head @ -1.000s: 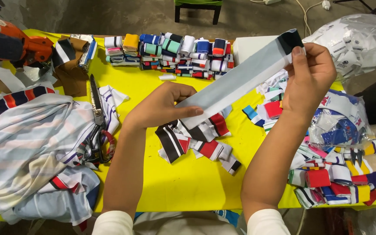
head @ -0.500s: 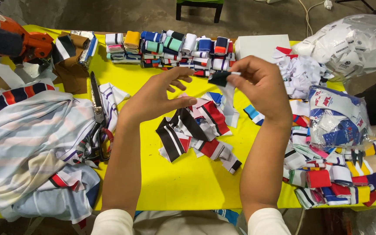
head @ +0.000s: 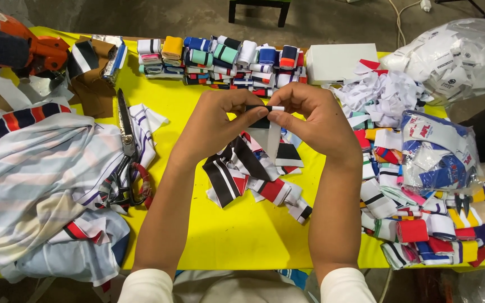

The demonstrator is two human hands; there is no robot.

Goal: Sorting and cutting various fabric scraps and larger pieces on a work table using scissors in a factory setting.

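Both my hands meet above the middle of the yellow table [head: 197,235]. My left hand [head: 220,120] and my right hand [head: 310,115] pinch the same folded strip of white knit ribbing with a black end [head: 269,128], fingers closed on its top edge while the rest hangs down. Under my hands lies a loose heap of striped black, white and red ribbing pieces [head: 254,174].
Rows of folded coloured ribbing bundles [head: 220,59] line the far edge, beside a white box [head: 341,62]. Large scissors [head: 126,151] rest on striped fabric [head: 35,185] at left. An orange tool [head: 12,45] sits far left. Heaps of ribbing and plastic bags [head: 439,151] fill the right.
A second ago I held the strip stretched out long between my hands, right hand raised. My hands have come together and the strip is now folded short between them.
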